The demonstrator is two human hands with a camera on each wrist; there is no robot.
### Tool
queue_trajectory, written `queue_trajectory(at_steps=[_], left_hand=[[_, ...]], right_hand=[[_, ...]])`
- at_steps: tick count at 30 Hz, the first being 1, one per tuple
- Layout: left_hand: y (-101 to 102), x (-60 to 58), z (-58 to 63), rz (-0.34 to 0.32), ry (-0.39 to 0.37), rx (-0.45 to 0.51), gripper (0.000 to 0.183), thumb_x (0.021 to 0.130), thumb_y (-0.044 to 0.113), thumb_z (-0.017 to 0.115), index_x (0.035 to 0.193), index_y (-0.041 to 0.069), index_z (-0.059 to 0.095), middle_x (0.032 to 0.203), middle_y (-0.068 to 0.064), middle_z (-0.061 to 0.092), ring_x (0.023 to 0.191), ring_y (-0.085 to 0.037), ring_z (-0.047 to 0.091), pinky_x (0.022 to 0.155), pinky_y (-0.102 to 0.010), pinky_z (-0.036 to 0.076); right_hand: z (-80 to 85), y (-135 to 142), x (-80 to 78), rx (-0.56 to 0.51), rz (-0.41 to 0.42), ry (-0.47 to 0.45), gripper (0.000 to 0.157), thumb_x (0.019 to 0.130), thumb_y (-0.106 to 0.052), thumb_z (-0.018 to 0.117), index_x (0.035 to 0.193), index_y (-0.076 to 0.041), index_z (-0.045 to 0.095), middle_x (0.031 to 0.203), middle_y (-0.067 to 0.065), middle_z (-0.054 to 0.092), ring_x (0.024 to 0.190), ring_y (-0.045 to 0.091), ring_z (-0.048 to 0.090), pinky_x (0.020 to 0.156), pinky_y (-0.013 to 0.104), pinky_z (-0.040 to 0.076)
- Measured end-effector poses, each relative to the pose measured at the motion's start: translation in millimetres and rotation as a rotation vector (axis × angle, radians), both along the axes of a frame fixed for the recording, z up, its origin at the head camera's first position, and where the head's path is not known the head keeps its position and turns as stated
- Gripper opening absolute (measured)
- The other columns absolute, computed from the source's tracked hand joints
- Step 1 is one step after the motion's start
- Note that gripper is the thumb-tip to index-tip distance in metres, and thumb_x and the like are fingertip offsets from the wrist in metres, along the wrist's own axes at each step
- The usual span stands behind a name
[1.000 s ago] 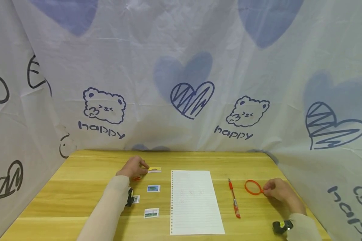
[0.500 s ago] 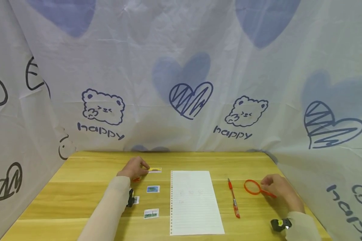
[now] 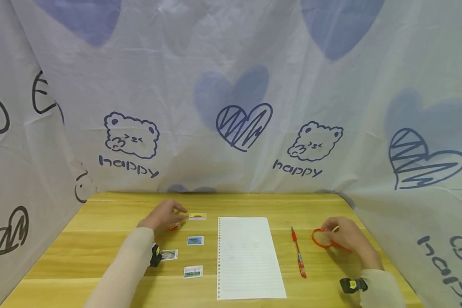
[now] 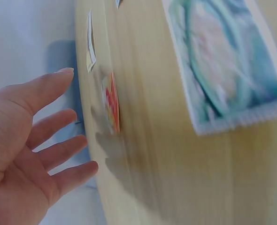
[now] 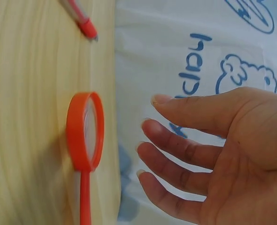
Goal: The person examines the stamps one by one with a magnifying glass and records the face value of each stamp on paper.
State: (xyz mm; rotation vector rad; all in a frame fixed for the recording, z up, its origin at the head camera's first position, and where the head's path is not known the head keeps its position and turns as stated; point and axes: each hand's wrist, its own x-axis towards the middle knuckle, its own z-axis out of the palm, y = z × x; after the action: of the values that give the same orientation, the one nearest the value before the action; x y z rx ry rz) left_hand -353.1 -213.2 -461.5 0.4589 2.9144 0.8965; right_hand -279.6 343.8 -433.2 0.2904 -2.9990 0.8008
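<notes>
My left hand (image 3: 164, 215) hovers at the back left with loose fingers and nothing in them. Just right of its fingertips lies a yellow stamp (image 3: 197, 216); a red-patterned stamp (image 4: 111, 101) is partly under the hand. My right hand (image 3: 348, 235) is held over an orange magnifying glass (image 5: 84, 133), fingers gently bent and apart from it in the right wrist view. The lens ring lies left of the hand, its handle pointing to the lower right in the head view.
A lined sheet of paper (image 3: 250, 265) with faint writing lies mid-table. Right of it is a red pen (image 3: 298, 254). Near the left forearm are a blue stamp (image 3: 195, 240), a green-toned stamp (image 3: 169, 255) and a landscape stamp (image 3: 193, 271). A printed curtain (image 3: 185, 85) stands behind.
My left hand has drawn back left from the yellow stamp, uncovering more of the green-toned one. My right hand has let go of the magnifying glass handle and moved left over it.
</notes>
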Motion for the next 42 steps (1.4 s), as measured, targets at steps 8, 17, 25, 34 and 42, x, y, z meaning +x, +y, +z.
queue_trajectory(at_steps=[8,17,25,34,42], left_hand=[[-9.7,19.9,7.0,-0.023,0.003,-0.042,0.022,0.094,0.012,0.074,0.115,0.007,0.078,0.141,-0.026,0.062,0.134,-0.049,0.054,0.113,-0.063,0.042],[11.3,45.1,10.1,-0.107,0.084,-0.057,0.028,0.092,0.015,0.077,0.118,0.004,0.077,0.123,-0.016,0.075,0.112,-0.038,0.07,0.096,-0.053,0.058],[48.2,76.1,8.8,-0.245,0.11,-0.05,0.035,0.091,0.019,0.079,0.121,0.002,0.074,0.124,-0.013,0.075,0.119,-0.033,0.069,0.102,-0.05,0.055],[85.6,106.5,6.9,-0.4,0.096,-0.098,0.043,0.087,0.022,0.082,0.125,0.004,0.072,0.13,-0.012,0.073,0.122,-0.029,0.067,0.104,-0.045,0.054],[101.6,119.2,-1.8,-0.408,0.15,-0.178,0.04,0.083,0.027,0.085,0.118,0.01,0.077,0.124,-0.008,0.075,0.112,-0.023,0.07,0.098,-0.04,0.057]], right_hand=[[0.3,-14.8,0.0,-0.044,0.086,0.014,0.006,0.089,-0.003,0.074,0.095,-0.002,0.074,0.091,0.009,0.072,0.082,0.018,0.064,0.069,0.03,0.053],[-2.0,-36.2,-3.3,-0.008,0.136,-0.011,0.011,0.086,0.002,0.073,0.097,-0.002,0.073,0.088,0.006,0.07,0.08,0.016,0.06,0.069,0.029,0.051],[-10.7,-39.9,-6.0,0.014,0.229,0.042,0.021,0.084,0.006,0.072,0.105,0.0,0.072,0.087,0.01,0.069,0.078,0.018,0.06,0.07,0.034,0.052],[-15.4,-50.6,-8.9,0.028,0.232,-0.035,0.024,0.085,0.006,0.072,0.108,-0.002,0.072,0.093,0.012,0.07,0.084,0.021,0.065,0.073,0.037,0.056],[-23.8,-54.8,-11.8,0.024,0.288,-0.026,0.025,0.083,0.007,0.071,0.107,-0.003,0.073,0.09,0.013,0.071,0.081,0.019,0.063,0.07,0.035,0.054]])
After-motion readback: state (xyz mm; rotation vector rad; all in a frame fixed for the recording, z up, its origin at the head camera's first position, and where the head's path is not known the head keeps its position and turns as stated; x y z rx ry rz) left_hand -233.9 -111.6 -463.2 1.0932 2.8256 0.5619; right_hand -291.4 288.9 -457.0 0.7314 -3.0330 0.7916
